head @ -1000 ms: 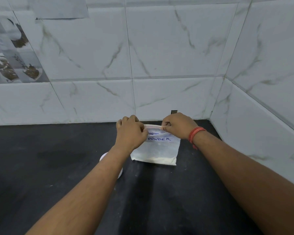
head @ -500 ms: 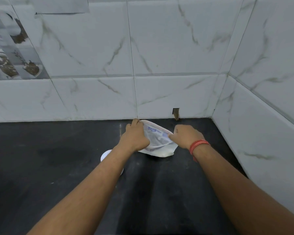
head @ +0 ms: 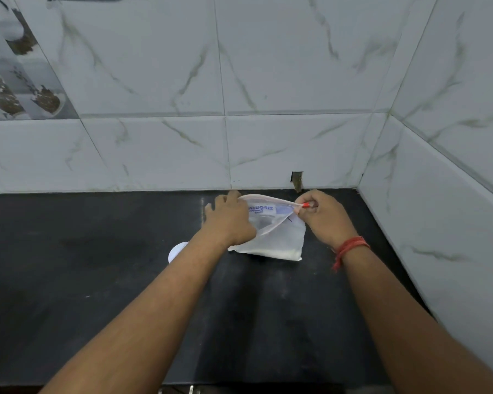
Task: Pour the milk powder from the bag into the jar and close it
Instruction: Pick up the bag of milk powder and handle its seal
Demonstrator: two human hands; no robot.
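Note:
A clear zip bag (head: 279,240) with white milk powder in its bottom stands on the black counter (head: 97,280) near the back wall. Its mouth gapes between my hands. My left hand (head: 229,220) grips the left side of the bag's top edge. My right hand (head: 322,214) pinches the right end of the top edge at the red zip slider (head: 305,205). A white round object (head: 177,251), partly hidden behind my left forearm, lies on the counter; I cannot tell whether it is the jar or its lid.
White marble-look tiled walls rise behind the counter and along its right side, meeting in a corner (head: 359,189). A small dark notch (head: 296,180) sits at the base of the back wall. The counter's front edge runs along the bottom of the view.
The bag's mouth has been pulled open. My right hand moved right to the zip end with the red slider, and my left hand still holds the left side.

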